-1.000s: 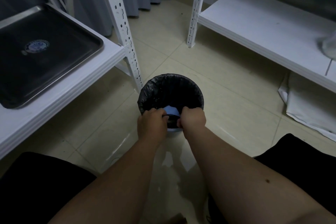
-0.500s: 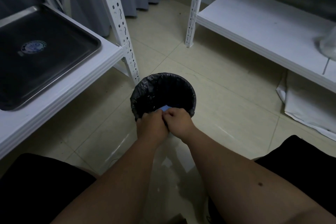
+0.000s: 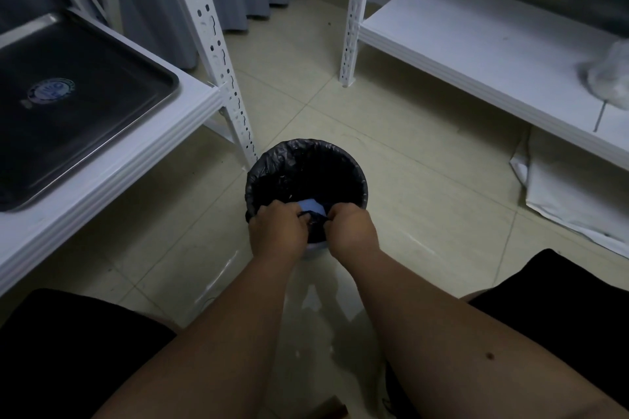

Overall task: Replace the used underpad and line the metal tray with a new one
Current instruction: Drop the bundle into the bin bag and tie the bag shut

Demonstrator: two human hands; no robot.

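Blue underpad [image 3: 310, 206], crumpled, sits inside the black-lined bin [image 3: 269, 163] on the floor, near rim. Left hand [image 3: 277, 228] and right hand [image 3: 350, 228] are both curled at that rim, apparently gripping the liner; exact hold unclear. Metal tray [image 3: 102, 133] lies bare on the left shelf. Judged light, soft, compressible; best pinched at a corner or edge.

Both forearms reach forward and down, left hand [image 3: 277, 230] and right hand [image 3: 350, 228] side by side, fingers curled.
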